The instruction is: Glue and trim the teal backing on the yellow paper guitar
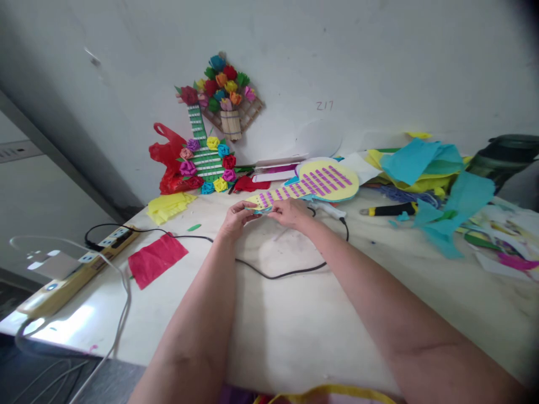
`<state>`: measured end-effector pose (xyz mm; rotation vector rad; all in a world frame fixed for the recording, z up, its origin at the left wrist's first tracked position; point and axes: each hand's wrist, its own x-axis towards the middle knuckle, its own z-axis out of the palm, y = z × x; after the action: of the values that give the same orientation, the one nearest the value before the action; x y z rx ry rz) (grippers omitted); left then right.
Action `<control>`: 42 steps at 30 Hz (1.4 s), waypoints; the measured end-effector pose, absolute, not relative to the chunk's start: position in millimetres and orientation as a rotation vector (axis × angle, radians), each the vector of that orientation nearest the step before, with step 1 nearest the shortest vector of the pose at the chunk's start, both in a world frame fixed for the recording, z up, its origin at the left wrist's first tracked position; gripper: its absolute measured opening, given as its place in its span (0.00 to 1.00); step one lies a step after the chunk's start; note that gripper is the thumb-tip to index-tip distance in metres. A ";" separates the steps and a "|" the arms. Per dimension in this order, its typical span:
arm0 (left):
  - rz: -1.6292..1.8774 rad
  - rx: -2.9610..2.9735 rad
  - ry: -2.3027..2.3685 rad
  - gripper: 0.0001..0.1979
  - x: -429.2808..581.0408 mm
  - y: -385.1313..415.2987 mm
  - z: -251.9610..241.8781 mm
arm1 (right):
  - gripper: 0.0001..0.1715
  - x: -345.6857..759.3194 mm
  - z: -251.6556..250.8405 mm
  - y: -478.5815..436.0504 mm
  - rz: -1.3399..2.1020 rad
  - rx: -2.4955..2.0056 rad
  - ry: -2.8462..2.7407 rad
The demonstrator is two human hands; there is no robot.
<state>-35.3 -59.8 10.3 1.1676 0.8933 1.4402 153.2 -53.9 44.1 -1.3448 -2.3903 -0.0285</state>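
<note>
A yellow guitar-shaped paper craft (322, 182) with rows of purple strips lies at the back of the table, its narrow neck pointing left. My left hand (236, 220) is closed on the tip of the neck, thumb and fingers pinching it. Beside it, my right hand (290, 214) has its fingers pressed together at the neck's lower edge. Between both hands a bit of blue crepe paper (263, 211) shows along that edge. A white hot glue gun (329, 210), partly hidden, rests just right of my right hand, with a black cord running from it.
A power strip (80, 275) with cables lies at left, near red crepe paper (158, 259) and yellow crepe paper (170, 207). A green flower-trimmed craft (206, 160) leans on the wall. At right are a utility knife (389, 210), blue crepe paper (457, 210) and a dark jar (505, 160).
</note>
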 end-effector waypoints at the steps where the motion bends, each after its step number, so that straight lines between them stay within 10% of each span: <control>1: 1.442 1.169 0.885 0.11 -35.5 -59.5 9.9 | 0.15 152.9 44.3 -54.3 -0.032 -1.344 -2.387; 42: 1.404 1.189 0.900 0.10 -34.9 -58.1 10.8 | 0.13 152.3 58.3 -56.2 0.322 -1.449 -2.269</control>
<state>-34.9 -58.1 10.8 1.1892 0.8998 1.4040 152.3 -56.2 58.3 -1.4487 -2.2692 0.3217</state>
